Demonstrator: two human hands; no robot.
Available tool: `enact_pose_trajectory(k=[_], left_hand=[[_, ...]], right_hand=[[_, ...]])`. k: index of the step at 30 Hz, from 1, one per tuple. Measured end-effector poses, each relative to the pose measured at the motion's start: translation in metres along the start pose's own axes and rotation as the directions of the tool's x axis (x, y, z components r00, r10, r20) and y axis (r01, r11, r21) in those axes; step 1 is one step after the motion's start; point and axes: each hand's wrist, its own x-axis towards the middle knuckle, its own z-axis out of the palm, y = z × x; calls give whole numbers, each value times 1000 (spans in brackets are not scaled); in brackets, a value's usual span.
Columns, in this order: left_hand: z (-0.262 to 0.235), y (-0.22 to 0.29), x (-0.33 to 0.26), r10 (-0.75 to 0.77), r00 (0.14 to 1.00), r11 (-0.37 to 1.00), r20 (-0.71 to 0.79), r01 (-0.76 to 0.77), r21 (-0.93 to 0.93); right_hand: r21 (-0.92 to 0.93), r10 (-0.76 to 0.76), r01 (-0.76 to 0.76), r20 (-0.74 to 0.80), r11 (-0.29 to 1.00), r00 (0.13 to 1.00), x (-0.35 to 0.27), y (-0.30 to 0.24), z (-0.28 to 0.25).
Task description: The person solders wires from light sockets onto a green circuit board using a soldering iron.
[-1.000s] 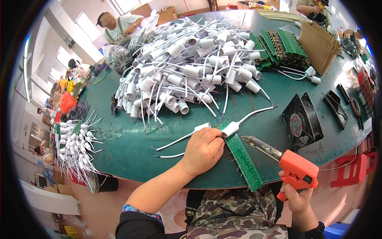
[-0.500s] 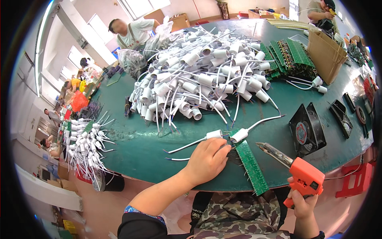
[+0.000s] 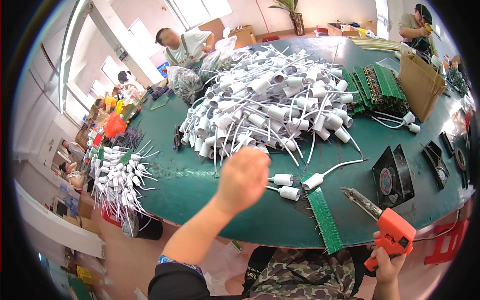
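Observation:
My right hand (image 3: pixel 389 266) grips a red soldering gun (image 3: pixel 396 231) by its handle, its metal tip pointing left above the table. My left hand (image 3: pixel 243 176) is raised over the table in front of the pile; it is blurred, with curled fingers, and whether it holds anything is unclear. A green circuit board strip (image 3: pixel 326 222) lies between the hands, reaching the table's near edge. Across its far end rests a white lamp socket (image 3: pixel 313 181) with a white cable. Two more sockets, an upper one (image 3: pixel 283 179) and a lower one (image 3: pixel 290 193), lie left of that end, their cables partly behind my left hand.
A large pile of white lamp sockets (image 3: pixel 270 107) covers the table's middle. Stacked green boards (image 3: pixel 375 85), a cardboard box (image 3: pixel 422 85) and a black fan (image 3: pixel 392 177) stand at right. More wired sockets (image 3: pixel 117 175) lie at left. A person (image 3: pixel 185 47) sits across the table.
My left hand has lifted away from the board's far end, up and to the left, uncovering the two sockets beside it. My right hand keeps hold of the soldering gun. The whole view has shifted slightly.

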Motion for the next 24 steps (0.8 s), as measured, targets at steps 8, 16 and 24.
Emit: enact_pose_trajectory(k=[8, 16, 24], left_hand=[[-11, -55, 22, -218, 960, 965, 176, 185, 186], [7, -69, 26, -182, 864, 912, 469, -31, 410], [1, -93, 19, -219, 824, 892, 523, -49, 450]], right_hand=[[3, -46, 46, 39, 999, 998, 1, 0, 4], [-20, -8, 9, 15, 1000, 1000, -2, -2, 0], [-31, -18, 19, 20, 999, 1000, -1, -3, 4]])
